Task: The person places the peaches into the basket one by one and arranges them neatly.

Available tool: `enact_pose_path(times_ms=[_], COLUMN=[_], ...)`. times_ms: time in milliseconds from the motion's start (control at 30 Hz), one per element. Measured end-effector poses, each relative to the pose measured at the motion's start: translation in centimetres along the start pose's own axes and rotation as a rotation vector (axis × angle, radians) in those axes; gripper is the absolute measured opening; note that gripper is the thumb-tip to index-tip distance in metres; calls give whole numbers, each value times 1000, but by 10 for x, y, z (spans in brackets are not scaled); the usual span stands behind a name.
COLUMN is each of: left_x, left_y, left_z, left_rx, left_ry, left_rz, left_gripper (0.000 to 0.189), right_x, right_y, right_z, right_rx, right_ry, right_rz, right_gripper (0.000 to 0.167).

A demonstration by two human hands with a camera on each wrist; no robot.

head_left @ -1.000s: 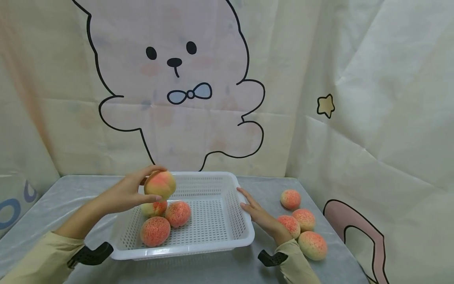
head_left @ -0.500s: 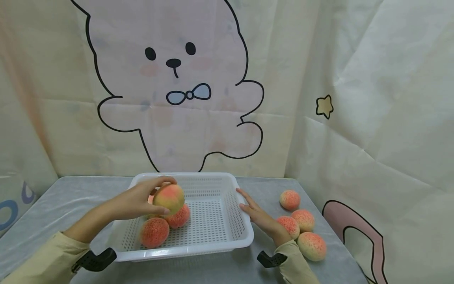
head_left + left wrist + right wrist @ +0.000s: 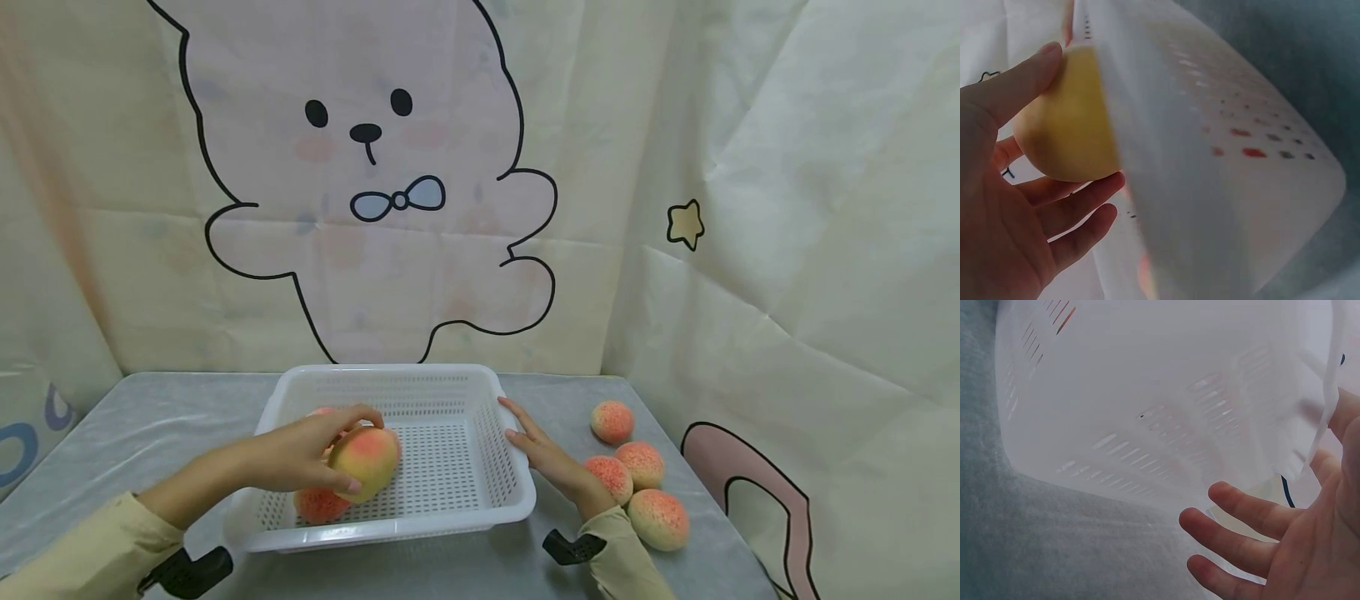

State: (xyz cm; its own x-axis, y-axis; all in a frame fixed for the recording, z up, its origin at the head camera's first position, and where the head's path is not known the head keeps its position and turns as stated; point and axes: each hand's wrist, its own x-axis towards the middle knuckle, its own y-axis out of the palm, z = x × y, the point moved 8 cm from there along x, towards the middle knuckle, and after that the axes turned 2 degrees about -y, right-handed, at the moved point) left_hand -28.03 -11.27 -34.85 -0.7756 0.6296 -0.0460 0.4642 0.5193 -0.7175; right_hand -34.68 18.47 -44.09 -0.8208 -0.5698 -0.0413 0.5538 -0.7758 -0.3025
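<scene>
A yellow-and-pink peach (image 3: 369,462) is held between the thumb and fingers of my left hand (image 3: 311,446), low over the left half of a white perforated plastic basket (image 3: 405,528). The left wrist view shows the peach's yellow underside (image 3: 1069,119) beside the basket wall. Beneath and behind this hand lie redder peaches; one red peach (image 3: 318,506) shows at the front, while the others are mostly covered. My right hand (image 3: 551,454) rests its thumb and index finger on the basket's right rim. Its other fingers (image 3: 1235,547) extend loosely below the rim, outside the wall.
Several peaches (image 3: 658,520) sit in a group on the grey cloth-covered table (image 3: 517,558), right of the basket; the right forearm is close beside them. A curtain (image 3: 585,292) with a cartoon animal hangs behind the table. Black wrist devices (image 3: 573,547) are on both sleeves.
My left hand has carried the peach rightward and down into the basket, now covering more of the peaches there. The right hand and the basket stay put.
</scene>
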Motion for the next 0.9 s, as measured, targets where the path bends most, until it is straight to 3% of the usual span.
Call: enact_pose_path(times_ms=[300,433,667,900], left_x=[3,6,9,11], left_y=[25,30,41,45], left_z=[-5,-4,3,7], left_rx=[64,99,51,69], left_ry=[34,37,-4,-3], left_rz=[95,96,118,100], left_gripper=[66,65,64,63], right_x=[-1,-1,0,0], right_y=[0,0,0,1], right_z=[-1,-1,-1,-1], right_rx=[-6,-11,-17,-11], right_ry=[13,11,11,4], right_rz=[-8,-9,1,3], right_gripper=[61,61,61,61])
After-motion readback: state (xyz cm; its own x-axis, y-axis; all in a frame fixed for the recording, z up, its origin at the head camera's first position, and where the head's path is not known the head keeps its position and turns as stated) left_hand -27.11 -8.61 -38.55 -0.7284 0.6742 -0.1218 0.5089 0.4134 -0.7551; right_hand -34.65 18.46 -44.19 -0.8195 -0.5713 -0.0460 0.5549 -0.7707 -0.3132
